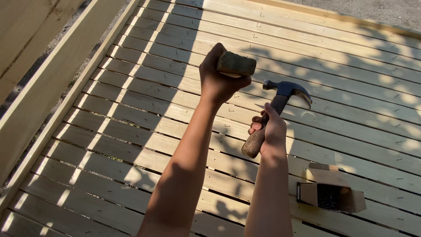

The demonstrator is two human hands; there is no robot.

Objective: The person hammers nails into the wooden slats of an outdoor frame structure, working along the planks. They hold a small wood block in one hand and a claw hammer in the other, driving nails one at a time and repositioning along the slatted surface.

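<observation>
— Hammer (280, 98) first: where does it sit?

— In the right hand (272, 130). The fingers (256, 124) are wrapped tight round the upper part of the wooden handle, with the butt end sticking out below the hand, and the dark claw head stands above the hand, claw pointing right.

— And the other hand?

— The left hand (218, 82) is raised higher, closed on a small weathered wooden block (237, 64). The block pokes out to the right of the fist, thumb on its near side, fingers curled under and behind it.

— Do block and hammer touch?

— No, the block is up and to the left of the hammer head, near but apart.

— What lies beneath?

— Pale slatted planks (131, 131) with narrow gaps, part sunlit, part in leafy shade. An open cardboard box of nails (330, 195) rests on the planks to the right of the right forearm.
</observation>
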